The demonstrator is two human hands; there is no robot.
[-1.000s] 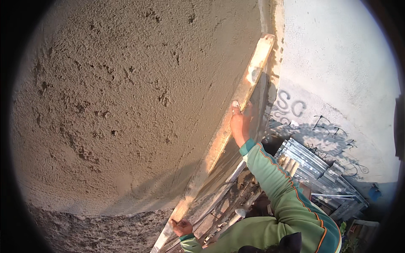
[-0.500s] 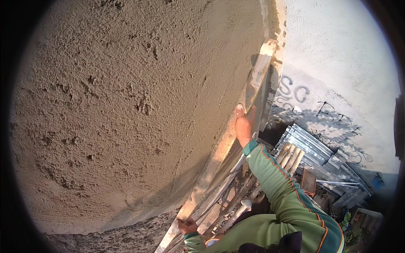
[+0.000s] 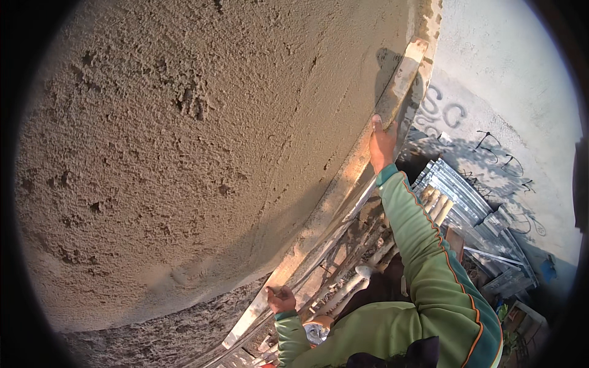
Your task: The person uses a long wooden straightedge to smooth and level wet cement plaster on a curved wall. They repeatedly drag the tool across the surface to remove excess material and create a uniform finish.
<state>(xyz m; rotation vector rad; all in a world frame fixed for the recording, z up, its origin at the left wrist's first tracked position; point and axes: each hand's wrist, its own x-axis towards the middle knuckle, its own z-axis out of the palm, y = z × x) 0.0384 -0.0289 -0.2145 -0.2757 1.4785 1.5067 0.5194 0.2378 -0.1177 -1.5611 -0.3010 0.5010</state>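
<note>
A long wooden straightedge board (image 3: 328, 205) lies slantwise against the mortar-coated wall (image 3: 202, 165), from lower left up to the wall's right edge. My right hand (image 3: 383, 145) grips its upper part, with the thumb on the face and the fingers mostly hidden behind. Lower down, my left hand (image 3: 281, 300) is closed on the board near its bottom end. Smoother mortar shows along the board's upper stretch. Farther left the surface is rough and pitted. Both arms wear green sleeves.
Ribbed metal sheets (image 3: 460, 196) and several wooden poles (image 3: 437, 205) lie below to the right, beside a pale wall (image 3: 515, 73) with dark markings. Beneath my arms are more poles and planks (image 3: 343, 288). A darker rough strip (image 3: 153, 336) runs under the mortar.
The view has shifted somewhat. Both hands and the board appear higher and farther right, with my right arm stretched farther up. The board's lower end has come into view.
</note>
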